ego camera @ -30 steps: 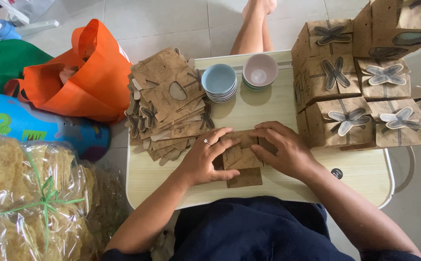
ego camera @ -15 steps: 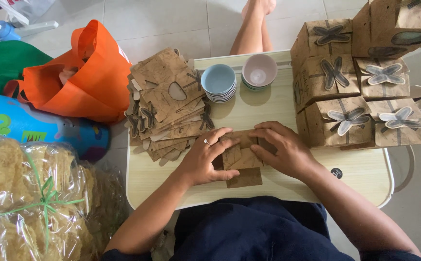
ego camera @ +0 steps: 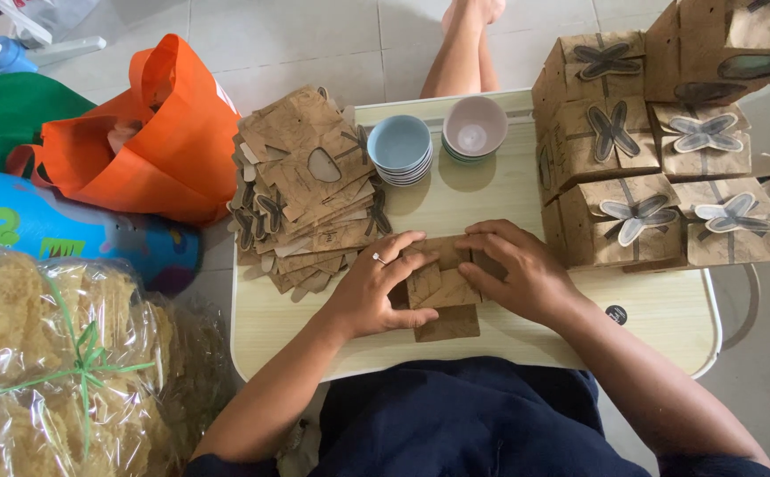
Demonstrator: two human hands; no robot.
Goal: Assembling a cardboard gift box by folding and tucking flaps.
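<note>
Flat box blanks (ego camera: 310, 190) left, finished boxes (ego camera: 641, 177) right, bowls (ego camera: 400, 146) behind.

brown folded gift boxes (ego camera: 659, 141) with butterfly closures, stacked at tabletop right | flat brown box blanks (ego camera: 310, 190) piled at tabletop left | clear bags of yellow crackers (ego camera: 58, 362), green-tied (bottom left, off the tabletop) | orange bag (ego camera: 151, 146) beside blanks

Bare forearms, silver ring on the left hand (ego camera: 369, 290), dark navy clothing over the lap
</note>
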